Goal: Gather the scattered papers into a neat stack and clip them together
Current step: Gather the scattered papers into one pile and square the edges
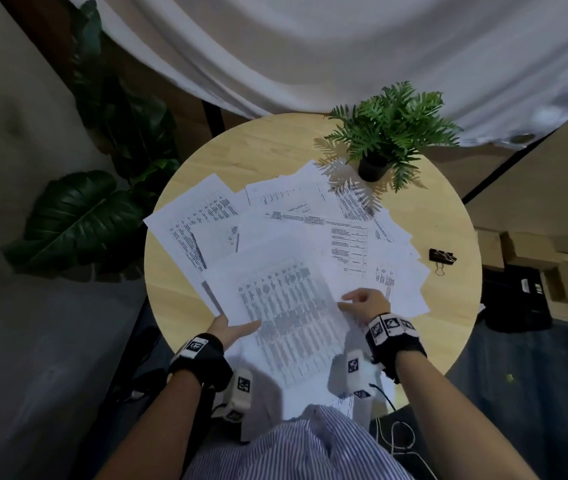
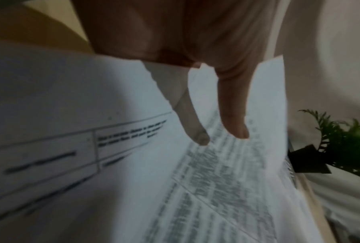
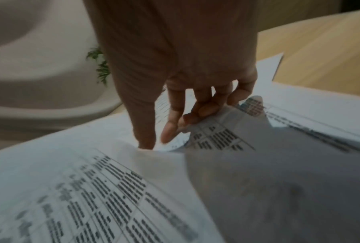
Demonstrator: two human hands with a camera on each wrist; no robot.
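Gathering barely begun: my left hand and right hand each pinch a sheet; papers sprawl, binder clip untouched at three o'clock.

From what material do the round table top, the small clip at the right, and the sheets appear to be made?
Round table top: pale wood or wood-look laminate, matte, with faint grain lines.
Small clip: a binder clip, apparently dark painted metal with thin wire handles, slightly glossy.
Sheets: thin white printed paper, matte; the one held by the left hand and right hand bends and lets print show through.
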